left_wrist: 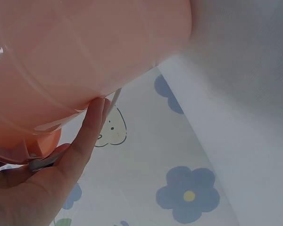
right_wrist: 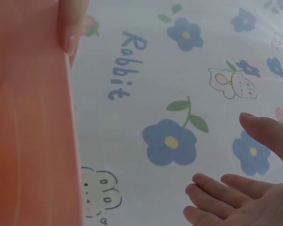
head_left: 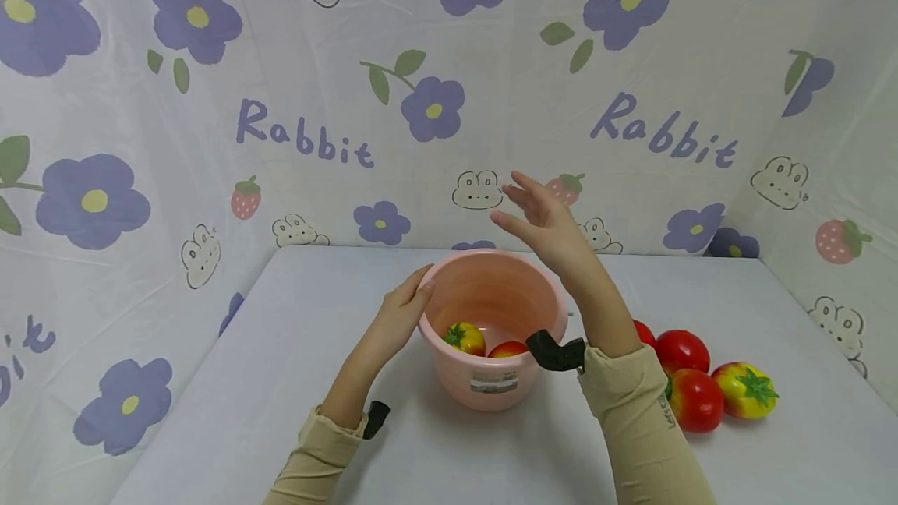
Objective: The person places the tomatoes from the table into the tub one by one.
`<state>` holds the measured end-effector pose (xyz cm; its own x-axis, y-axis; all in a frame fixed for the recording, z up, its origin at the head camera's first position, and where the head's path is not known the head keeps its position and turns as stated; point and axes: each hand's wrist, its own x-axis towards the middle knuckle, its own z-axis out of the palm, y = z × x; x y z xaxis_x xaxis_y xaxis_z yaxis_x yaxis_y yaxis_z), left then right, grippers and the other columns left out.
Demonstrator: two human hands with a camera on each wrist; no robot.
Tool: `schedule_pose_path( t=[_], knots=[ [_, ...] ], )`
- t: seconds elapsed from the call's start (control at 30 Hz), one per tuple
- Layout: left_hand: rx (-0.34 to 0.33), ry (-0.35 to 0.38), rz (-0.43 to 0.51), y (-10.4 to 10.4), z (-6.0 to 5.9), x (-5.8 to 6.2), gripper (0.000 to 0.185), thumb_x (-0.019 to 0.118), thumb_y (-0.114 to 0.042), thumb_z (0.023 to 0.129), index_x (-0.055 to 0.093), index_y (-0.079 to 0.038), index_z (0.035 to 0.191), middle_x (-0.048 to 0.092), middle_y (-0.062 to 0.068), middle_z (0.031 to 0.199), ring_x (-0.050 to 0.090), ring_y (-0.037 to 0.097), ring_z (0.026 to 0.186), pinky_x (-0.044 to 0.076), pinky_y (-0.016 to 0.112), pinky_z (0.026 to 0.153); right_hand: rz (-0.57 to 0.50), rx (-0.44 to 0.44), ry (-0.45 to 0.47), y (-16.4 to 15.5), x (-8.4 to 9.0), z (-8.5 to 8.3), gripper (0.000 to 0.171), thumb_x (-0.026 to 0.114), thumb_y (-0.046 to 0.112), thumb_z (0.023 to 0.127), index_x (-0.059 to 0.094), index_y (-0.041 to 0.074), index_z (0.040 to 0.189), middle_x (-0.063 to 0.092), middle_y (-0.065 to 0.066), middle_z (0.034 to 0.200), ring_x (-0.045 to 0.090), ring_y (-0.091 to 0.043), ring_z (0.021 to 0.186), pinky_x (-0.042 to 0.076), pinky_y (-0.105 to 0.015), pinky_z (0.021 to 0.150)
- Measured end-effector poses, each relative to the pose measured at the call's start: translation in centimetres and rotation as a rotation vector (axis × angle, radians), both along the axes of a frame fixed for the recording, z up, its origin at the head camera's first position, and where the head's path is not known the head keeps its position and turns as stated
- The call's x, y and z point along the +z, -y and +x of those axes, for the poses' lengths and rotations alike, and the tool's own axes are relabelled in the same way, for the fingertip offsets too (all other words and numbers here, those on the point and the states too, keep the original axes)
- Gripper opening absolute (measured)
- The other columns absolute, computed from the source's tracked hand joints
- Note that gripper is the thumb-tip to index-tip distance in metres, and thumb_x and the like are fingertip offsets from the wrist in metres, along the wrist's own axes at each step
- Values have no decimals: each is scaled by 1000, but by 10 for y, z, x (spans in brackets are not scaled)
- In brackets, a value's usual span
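Note:
A pink plastic bucket (head_left: 491, 388) stands in the middle of the white table (head_left: 281, 380). Inside it lie a yellow-red tomato (head_left: 464, 338) and a red tomato (head_left: 507, 350). My left hand (head_left: 403, 314) holds the bucket's left rim; in the left wrist view its fingers (left_wrist: 87, 136) lie along the bucket wall (left_wrist: 75, 56). Above the bucket's far right rim my right hand (head_left: 543, 224) hovers open, holding nothing; the right wrist view shows its empty palm (right_wrist: 247, 200) beside the bucket (right_wrist: 30, 122).
To the right of the bucket lie several tomatoes: a red one (head_left: 682, 351), another red one (head_left: 694, 400) and a yellow-red one (head_left: 746, 390). Flower-print cloth walls (head_left: 210, 131) close in the table on three sides.

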<state>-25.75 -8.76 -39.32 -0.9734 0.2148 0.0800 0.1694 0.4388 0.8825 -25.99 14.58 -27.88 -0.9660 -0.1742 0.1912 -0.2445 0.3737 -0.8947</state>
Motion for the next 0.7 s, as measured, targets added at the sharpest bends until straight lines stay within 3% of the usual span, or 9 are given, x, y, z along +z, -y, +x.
schedule_pose_path(
  t=[0.3, 0.7],
  knots=[
    [0, 2, 4, 0, 1, 1, 51, 40, -39, 103, 38, -19, 151, 42, 8, 154, 41, 30, 142, 38, 55, 112, 11, -18, 6, -11, -7, 1, 74, 62, 32, 95, 21, 22, 156, 34, -4, 159, 25, -24, 151, 26, -52, 121],
    [-2, -3, 9, 0, 1, 0, 51, 39, -38, 104, 37, -19, 151, 41, 7, 155, 41, 30, 142, 39, 55, 112, 47, -71, 2, -28, -22, 4, 78, 63, 31, 94, 18, 21, 157, 31, -7, 160, 24, -28, 151, 26, -60, 117]
  ],
)
